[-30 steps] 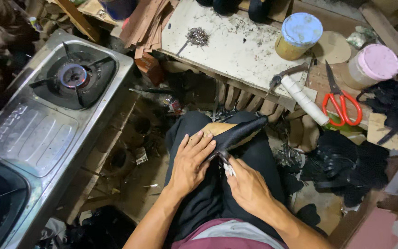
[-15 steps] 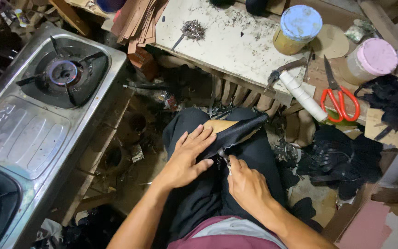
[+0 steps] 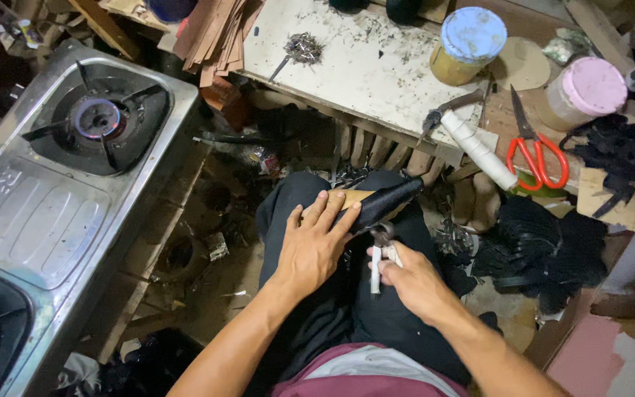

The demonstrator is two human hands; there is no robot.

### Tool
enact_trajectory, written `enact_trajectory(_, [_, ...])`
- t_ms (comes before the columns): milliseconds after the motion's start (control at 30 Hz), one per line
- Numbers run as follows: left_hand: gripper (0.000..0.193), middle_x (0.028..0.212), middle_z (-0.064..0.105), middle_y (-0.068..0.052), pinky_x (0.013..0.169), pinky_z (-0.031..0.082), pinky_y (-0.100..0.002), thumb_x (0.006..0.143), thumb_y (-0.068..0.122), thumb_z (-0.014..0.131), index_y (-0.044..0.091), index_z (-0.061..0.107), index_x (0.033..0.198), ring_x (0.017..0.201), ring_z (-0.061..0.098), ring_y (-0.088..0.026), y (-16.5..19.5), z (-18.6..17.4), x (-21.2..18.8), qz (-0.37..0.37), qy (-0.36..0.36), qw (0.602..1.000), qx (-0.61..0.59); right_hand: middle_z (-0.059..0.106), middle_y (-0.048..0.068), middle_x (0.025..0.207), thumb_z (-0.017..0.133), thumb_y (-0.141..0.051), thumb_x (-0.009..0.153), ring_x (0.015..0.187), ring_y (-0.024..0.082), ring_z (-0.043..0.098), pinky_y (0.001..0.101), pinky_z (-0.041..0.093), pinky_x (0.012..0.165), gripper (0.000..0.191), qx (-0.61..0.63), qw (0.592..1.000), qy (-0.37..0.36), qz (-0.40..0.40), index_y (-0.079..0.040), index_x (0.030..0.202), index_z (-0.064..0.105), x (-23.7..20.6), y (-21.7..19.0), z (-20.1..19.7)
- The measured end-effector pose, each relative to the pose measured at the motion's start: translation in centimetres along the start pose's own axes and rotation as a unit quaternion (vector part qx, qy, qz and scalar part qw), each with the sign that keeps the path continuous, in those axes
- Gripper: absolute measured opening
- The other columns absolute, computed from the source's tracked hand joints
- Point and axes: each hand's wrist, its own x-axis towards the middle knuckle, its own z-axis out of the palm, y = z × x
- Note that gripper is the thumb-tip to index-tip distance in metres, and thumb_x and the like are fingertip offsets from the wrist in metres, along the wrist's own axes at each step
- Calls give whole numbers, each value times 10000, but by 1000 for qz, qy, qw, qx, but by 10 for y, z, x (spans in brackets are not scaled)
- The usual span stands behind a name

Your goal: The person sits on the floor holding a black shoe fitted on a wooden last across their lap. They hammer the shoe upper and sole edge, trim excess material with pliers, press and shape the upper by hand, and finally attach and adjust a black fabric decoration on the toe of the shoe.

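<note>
On the lap, the black cloth-covered tan shoe form (image 3: 376, 206) is pressed flat by the left hand (image 3: 316, 246). At four o'clock, the right hand (image 3: 409, 276) is clamped on white-handled metal pliers (image 3: 380, 250), brought closer than before.

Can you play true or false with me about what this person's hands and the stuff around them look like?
1. The left hand lies flat on a black-covered piece on the lap. True.
2. The right hand holds red scissors. False: it grips a white-handled tool; the red-handled scissors lie on the bench.
3. The jar with a blue lid stands on the white board. True.
4. A pot sits on the gas burner. False: the burner is bare.
</note>
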Motion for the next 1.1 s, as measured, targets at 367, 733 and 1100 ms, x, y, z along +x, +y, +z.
enact_trajectory(367, [558, 1522, 510, -115, 1032, 394, -596, 894, 268, 682, 208, 551, 1433, 1404, 459, -358, -2, -3, 11, -3, -21, 1000, 1, 615, 198, 954, 634, -117, 863, 686, 413, 686, 498, 559, 620, 508, -520, 831, 35, -192, -16, 1348, 522, -6, -45, -26])
enact_trajectory(733, [599, 1413, 549, -110, 959, 437, -553, 935, 299, 651, 191, 453, 1489, 1282, 515, -354, 7, -9, 24, 0, -9, 1000, 24, 673, 190, 936, 626, -80, 845, 755, 418, 684, 502, 553, 671, 457, -456, 861, 36, -223, 18, 1289, 577, -13, -40, -32])
enact_trajectory(1100, [666, 1424, 542, -133, 921, 458, -547, 917, 281, 648, 146, 406, 1521, 1222, 536, -363, -4, -10, 38, 19, -82, 996, -22, 667, 218, 718, 668, -149, 904, 640, 422, 676, 481, 521, 554, 200, -324, 857, 194, -351, 23, 990, 612, -16, -56, -5])
